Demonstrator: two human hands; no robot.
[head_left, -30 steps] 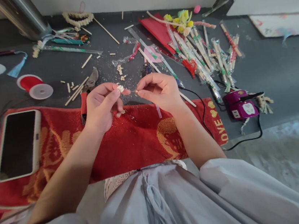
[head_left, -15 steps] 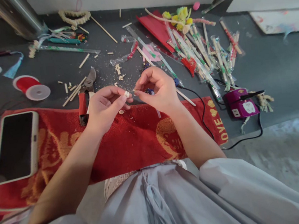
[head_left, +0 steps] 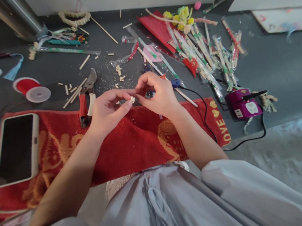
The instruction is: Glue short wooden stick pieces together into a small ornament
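Observation:
My left hand [head_left: 109,109] pinches a small pale piece [head_left: 132,99], likely wood, between thumb and fingertips above the red towel [head_left: 133,144]. Right beside it, my right hand [head_left: 157,94] has thumb and forefinger closed together, their tips touching or nearly touching the left fingers. What the right fingertips hold, if anything, is too small to make out. A blue corded tool [head_left: 175,83] lies partly hidden behind the right hand. Red-and-white-handled cutters [head_left: 90,84] rest to the left of my left hand. Small cut wooden bits [head_left: 119,70] and crumbs lie beyond the hands.
A phone [head_left: 18,149] lies on the towel at left, with a red thread spool [head_left: 30,87] behind it. Wrapped chopsticks [head_left: 196,54] are heaped at the right. A purple box [head_left: 243,103] with a black cord stands near the table's right front edge.
Both hands have come closer together, and the left fingertips have shifted slightly right and down with the pale piece. The blue tool shows more behind the right hand.

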